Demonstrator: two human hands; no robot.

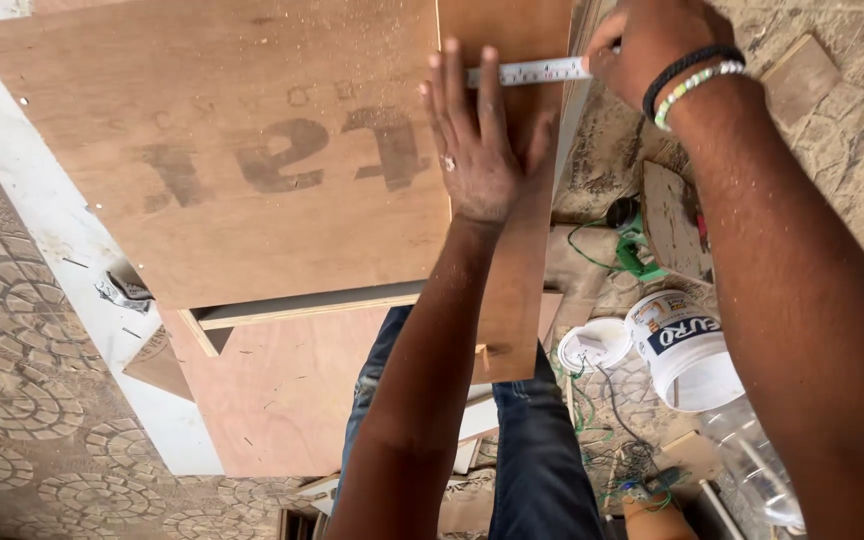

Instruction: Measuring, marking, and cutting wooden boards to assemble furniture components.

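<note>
Tape measure (530, 71) blade lay stretched across the far end of the narrow plywood strip (512, 250), running left to right between your two hands. Your left hand (477, 140) was spread flat, fingers released and pressing the blade's free end down where the strip meets the large plywood sheet (232, 150). Your right hand (647, 45) was clenched around the tape at the strip's right edge; whether it also held a pencil I could not tell, since the fingers hid that spot. You were, by my reading, at the measuring step, taking the strip's width. The next move called for keeping the blade square and taut while a mark went down at the reading. Sawdust dusted the sheet. To the right, on the stone floor, stood a white bucket (687, 350) with its lid (594, 343) beside it, and green cord (637, 255) nearer the boards.
</note>
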